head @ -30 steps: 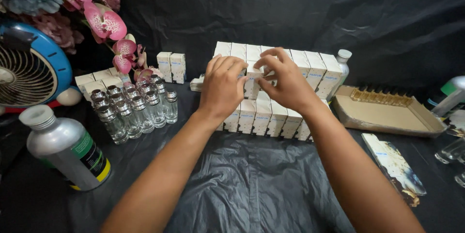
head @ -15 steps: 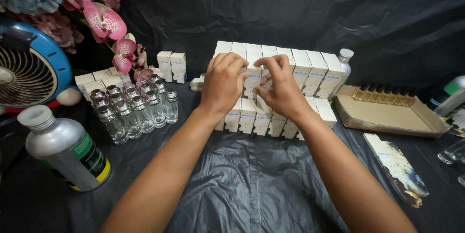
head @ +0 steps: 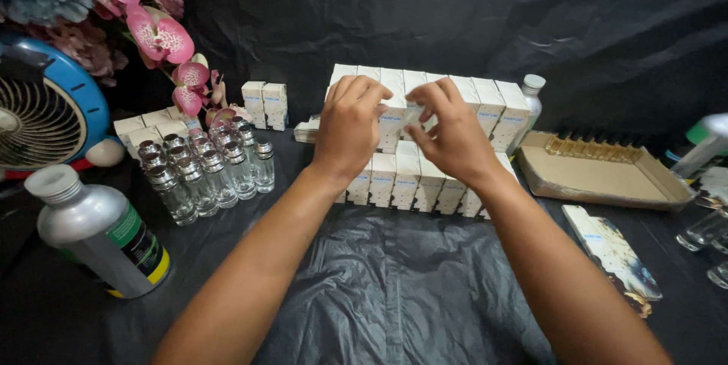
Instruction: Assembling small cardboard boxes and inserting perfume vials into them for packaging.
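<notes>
Hands closed inward (box between them).

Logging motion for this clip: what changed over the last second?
Little: both hands, left and right, stayed at the white boxes, fingers working one small box between them; the right drew slightly nearer the left. Vials, silver bottle and tray unmoved.

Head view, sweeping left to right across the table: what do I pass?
Blue fan → silver metal bottle → cluster of small glass vials → left hand → right hand, both at the stacked white boxes → cardboard tray.
</notes>
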